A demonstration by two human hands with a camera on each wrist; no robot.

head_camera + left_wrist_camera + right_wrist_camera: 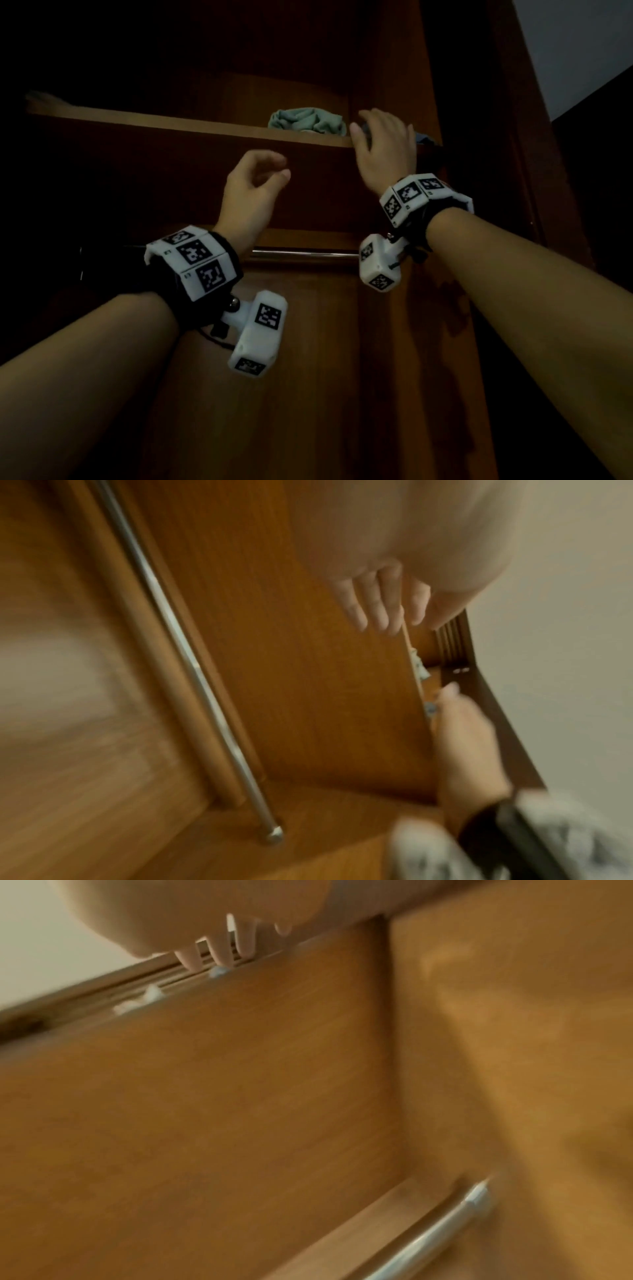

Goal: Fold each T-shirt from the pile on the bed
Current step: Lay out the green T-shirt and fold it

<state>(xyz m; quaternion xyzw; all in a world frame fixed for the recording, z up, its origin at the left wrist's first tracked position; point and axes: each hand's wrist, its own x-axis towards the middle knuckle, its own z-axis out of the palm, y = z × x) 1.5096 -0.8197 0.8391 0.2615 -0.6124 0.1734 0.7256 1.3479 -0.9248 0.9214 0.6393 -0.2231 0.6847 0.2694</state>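
Two bare forearms with white marker-covered wristbands reach up into a brown wooden wardrobe. The left hand (255, 181) hangs loosely curled, holding nothing. The right hand (385, 144) lies on the upper wooden shelf (205, 125), fingers relaxed, beside a crumpled pale green garment (306, 123), probably to fetch it. No bed is in view.

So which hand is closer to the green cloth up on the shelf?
Right. The right hand reaches onto the shelf edge just beside the green cloth. The left hand hangs lower, below the shelf, holding nothing.
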